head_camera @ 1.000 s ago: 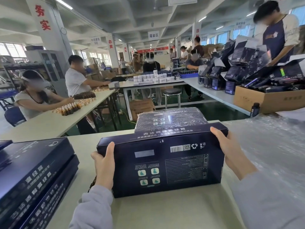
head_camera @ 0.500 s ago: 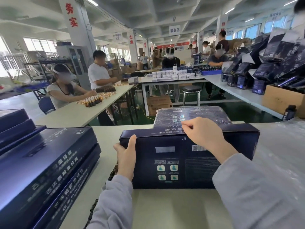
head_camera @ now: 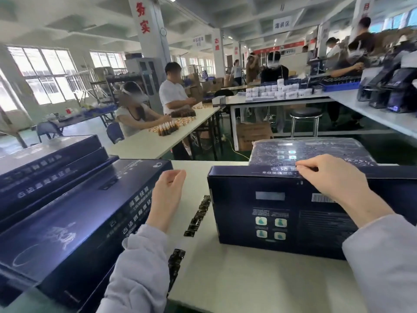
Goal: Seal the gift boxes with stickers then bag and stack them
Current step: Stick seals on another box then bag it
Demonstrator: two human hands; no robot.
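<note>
— Left hand (head_camera: 168, 190), is it on the gift box (head_camera: 270, 218)?
— No, half a second ago it gripped the left end. Now it hovers beside the box, loosely curled, holding nothing.
— Right hand (head_camera: 322, 175)?
— Still at the top edge, curled fingertips pinching it. The box stands on its long side on the table (head_camera: 248, 279), with the sticker strip (head_camera: 198, 216) just left.
</note>
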